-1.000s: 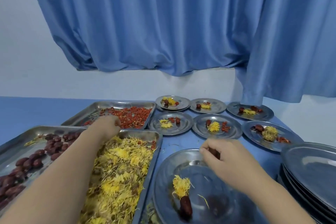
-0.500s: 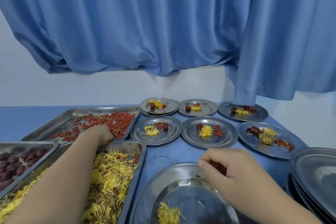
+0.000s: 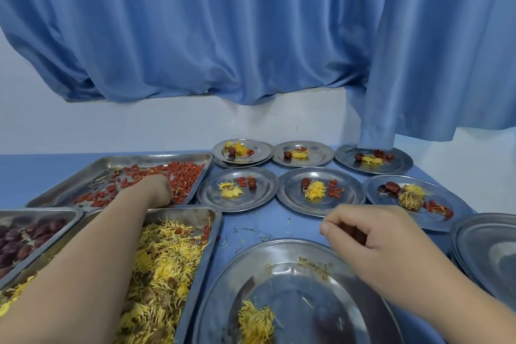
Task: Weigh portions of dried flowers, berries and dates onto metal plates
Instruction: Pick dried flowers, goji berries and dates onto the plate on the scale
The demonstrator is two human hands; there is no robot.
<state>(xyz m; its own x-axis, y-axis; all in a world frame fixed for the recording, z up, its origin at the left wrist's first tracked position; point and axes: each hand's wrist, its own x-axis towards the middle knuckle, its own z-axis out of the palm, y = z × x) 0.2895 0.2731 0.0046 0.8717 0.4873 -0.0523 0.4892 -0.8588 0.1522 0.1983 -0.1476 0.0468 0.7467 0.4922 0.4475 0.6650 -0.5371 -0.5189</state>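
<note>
My left hand [image 3: 155, 189] reaches over the tray of yellow dried flowers [image 3: 167, 260] into the tray of red berries [image 3: 181, 173], fingers curled closed among them, fingertips hidden. My right hand [image 3: 371, 240] hovers over the far rim of the near metal plate [image 3: 279, 248], pinched shut on a small dark red piece that looks like a date. One yellow flower clump [image 3: 255, 321] lies on that plate near the bottom edge. A third tray at the left holds dark dates [image 3: 28, 234].
Several filled plates [image 3: 321, 173] with flower, berries and a date stand in two rows behind the near plate. A stack of empty plates [image 3: 488, 246] sits at the right edge. A blue curtain [image 3: 251, 36] hangs behind the blue table.
The view has tilted up, so the date on the near plate has dropped out of frame. My left hand has pushed deeper into the berries. My right hand stays pinched over the plate.
</note>
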